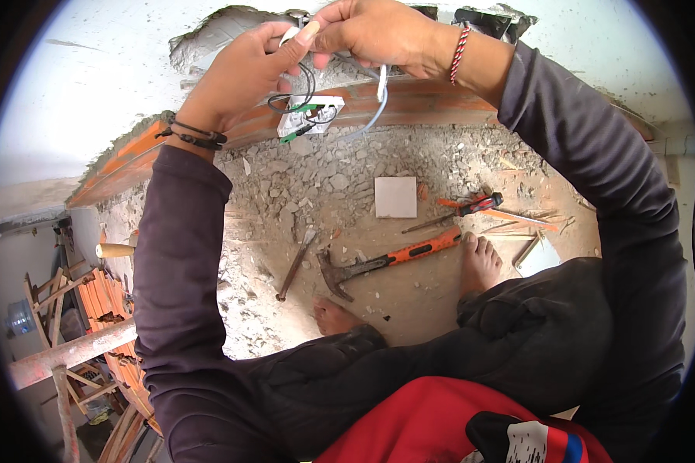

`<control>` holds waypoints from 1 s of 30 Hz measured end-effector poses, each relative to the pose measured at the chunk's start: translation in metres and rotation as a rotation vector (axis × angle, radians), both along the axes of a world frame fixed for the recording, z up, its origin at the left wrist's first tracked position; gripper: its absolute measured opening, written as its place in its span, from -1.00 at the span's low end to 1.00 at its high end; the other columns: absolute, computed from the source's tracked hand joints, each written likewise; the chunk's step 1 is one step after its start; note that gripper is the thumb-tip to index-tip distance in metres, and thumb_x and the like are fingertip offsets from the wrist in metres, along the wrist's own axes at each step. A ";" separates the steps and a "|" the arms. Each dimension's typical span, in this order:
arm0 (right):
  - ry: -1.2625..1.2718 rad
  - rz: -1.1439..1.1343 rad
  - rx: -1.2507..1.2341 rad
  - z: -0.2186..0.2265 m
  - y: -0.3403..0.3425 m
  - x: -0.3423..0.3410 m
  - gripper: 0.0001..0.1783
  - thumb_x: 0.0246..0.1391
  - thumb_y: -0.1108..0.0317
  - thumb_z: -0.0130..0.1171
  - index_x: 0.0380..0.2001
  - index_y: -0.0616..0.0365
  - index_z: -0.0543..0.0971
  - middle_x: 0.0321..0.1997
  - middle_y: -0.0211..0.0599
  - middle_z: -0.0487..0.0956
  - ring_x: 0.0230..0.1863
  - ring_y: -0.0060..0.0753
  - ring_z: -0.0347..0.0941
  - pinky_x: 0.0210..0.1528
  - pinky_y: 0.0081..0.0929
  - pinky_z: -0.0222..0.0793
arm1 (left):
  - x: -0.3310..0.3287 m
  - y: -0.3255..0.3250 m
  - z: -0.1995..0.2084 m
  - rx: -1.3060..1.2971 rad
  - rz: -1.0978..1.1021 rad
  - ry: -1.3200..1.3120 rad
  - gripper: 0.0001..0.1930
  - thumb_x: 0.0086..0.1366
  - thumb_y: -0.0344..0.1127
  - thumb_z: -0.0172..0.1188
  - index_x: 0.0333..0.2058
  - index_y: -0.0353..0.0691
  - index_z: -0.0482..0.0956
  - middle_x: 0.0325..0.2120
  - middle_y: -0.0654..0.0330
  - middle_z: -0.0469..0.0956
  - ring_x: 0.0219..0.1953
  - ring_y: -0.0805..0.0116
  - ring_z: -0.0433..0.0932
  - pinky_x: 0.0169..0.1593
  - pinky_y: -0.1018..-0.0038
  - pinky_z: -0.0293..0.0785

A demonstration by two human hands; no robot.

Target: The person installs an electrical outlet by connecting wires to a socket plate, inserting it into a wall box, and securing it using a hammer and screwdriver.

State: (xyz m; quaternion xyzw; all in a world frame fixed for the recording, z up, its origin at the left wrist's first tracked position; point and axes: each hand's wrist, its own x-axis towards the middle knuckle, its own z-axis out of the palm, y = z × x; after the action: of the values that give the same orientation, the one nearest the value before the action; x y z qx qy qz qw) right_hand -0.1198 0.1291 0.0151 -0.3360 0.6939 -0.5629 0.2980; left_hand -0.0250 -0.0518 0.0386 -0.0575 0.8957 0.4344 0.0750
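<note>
My left hand (243, 73) and my right hand (382, 35) meet in front of a broken-out hole in the wall (208, 42). Thumb and fingers of my left hand pinch a small white piece (289, 35), perhaps a cable end. The right fingertips are closed right beside it; what they grip is hidden. Thin black cable (310, 85) loops below my left hand to a white outlet box (336, 103) with green connectors, hanging against the brick. A white and pale blue cable (381, 104) hangs below my right hand.
Rubble (286, 177) covers the floor under the wall. A hammer (394, 256) with an orange handle, a chisel (296, 262), a screwdriver (471, 205) and a white square plate (395, 197) lie between and beyond my bare feet. Stacked bricks and a rusty pipe (77, 351) stand at left.
</note>
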 end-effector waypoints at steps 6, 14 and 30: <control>-0.306 0.023 -0.068 0.003 0.013 0.008 -0.79 0.32 0.41 0.01 -0.28 0.23 0.63 -0.45 -0.35 0.63 -0.59 -0.62 0.35 -0.56 -0.61 0.28 | 0.000 0.000 -0.021 0.216 0.131 0.140 -0.52 0.47 -0.01 0.13 0.11 -0.32 0.51 -0.21 0.24 0.58 -0.20 0.48 0.53 -0.08 0.49 0.51; -0.405 0.060 -0.135 -0.012 0.013 0.004 -0.70 0.38 0.39 -0.14 -0.34 0.20 0.58 -0.59 -0.43 0.46 -0.62 -0.61 0.23 -0.57 -0.59 0.19 | 0.003 0.007 -0.023 0.362 0.153 0.126 -0.58 0.54 -0.08 0.02 0.12 -0.34 0.45 -0.03 0.22 0.50 0.01 0.43 0.49 0.15 0.43 0.42; -0.372 0.111 -0.083 -0.009 0.020 -0.003 -0.79 0.27 0.53 -0.03 -0.28 0.22 0.62 -0.59 -0.52 0.38 -0.63 -0.66 0.15 -0.64 -0.59 0.06 | 0.005 0.020 -0.033 0.531 0.224 0.209 -0.62 0.52 -0.21 0.08 0.10 -0.42 0.40 -0.05 0.16 0.50 0.00 0.37 0.52 0.18 0.38 0.46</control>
State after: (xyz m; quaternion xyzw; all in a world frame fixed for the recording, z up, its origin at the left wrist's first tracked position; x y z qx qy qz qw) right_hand -0.1226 0.1487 0.0057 -0.2761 0.5835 -0.6260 0.4374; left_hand -0.0202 -0.0315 0.0059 -0.0890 0.7419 0.6624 -0.0536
